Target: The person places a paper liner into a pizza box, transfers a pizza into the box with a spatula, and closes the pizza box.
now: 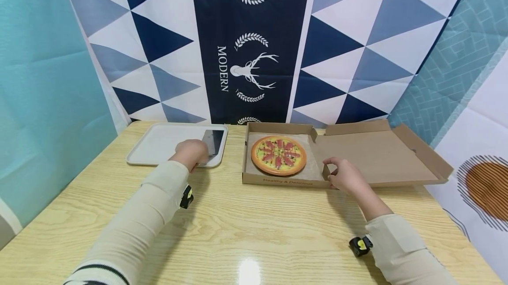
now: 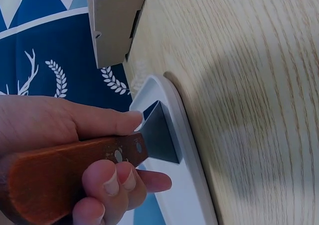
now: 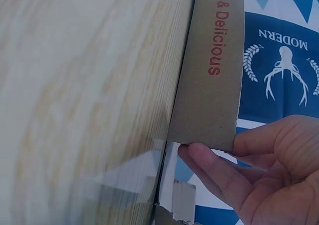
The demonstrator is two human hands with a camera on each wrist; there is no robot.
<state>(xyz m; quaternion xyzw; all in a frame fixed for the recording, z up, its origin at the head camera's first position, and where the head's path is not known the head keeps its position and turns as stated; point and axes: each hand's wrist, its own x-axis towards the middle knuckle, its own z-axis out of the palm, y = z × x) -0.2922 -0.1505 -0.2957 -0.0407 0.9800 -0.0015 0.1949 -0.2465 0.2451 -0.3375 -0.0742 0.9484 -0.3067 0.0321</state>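
My left hand [image 1: 192, 151] grips a metal-bladed spatula [image 2: 55, 172] by its riveted wooden handle. The spatula's blade [image 2: 162, 135] lies over the right end of a white tray [image 1: 158, 141], close to the rim. To the right, my right hand [image 1: 346, 175] pinches the front right corner of an open cardboard pizza box [image 3: 204, 105], thumb at the wall's upper edge and fingertips at its end. Inside the box sits a round pizza [image 1: 278, 155] with an orange crust and red strips on top.
The box lid [image 1: 373, 157] lies folded out to the right, its side flaps raised, reaching the table's right edge. Behind the wooden table [image 1: 254, 223] hangs a patterned cloth [image 1: 254, 55]. A teal cloth [image 1: 47, 77] borders the left side.
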